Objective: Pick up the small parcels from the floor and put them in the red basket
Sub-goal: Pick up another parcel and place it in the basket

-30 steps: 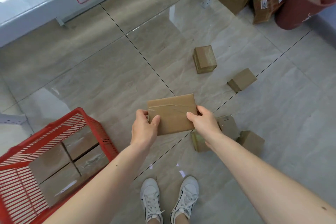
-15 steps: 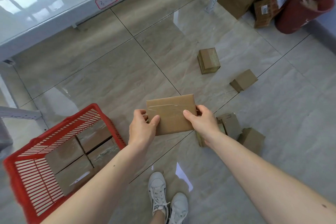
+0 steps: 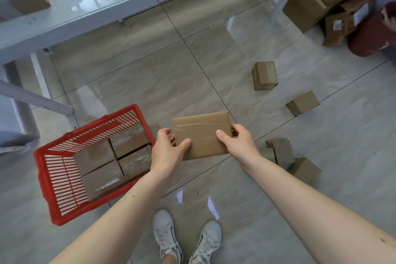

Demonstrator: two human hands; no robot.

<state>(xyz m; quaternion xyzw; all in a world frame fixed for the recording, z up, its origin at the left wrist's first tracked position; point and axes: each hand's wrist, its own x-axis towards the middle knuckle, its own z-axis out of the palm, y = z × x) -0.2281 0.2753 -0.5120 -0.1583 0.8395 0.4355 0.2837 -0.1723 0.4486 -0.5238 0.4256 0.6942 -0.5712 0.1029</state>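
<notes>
- Our left hand and right hand pinch the flat parcel by its two short ends, thumbs on top, above the floor.
- Red basket sits just left, four parcels inside.
- Loose parcels to the right.
- Shelf post stands beside the basket's far rim; bare tile between parcel and basket.

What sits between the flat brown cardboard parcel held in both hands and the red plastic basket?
Head view: only the left hand gripping the flat brown cardboard parcel, then a narrow strip of bare grey floor tile before the red plastic basket rim.
</notes>
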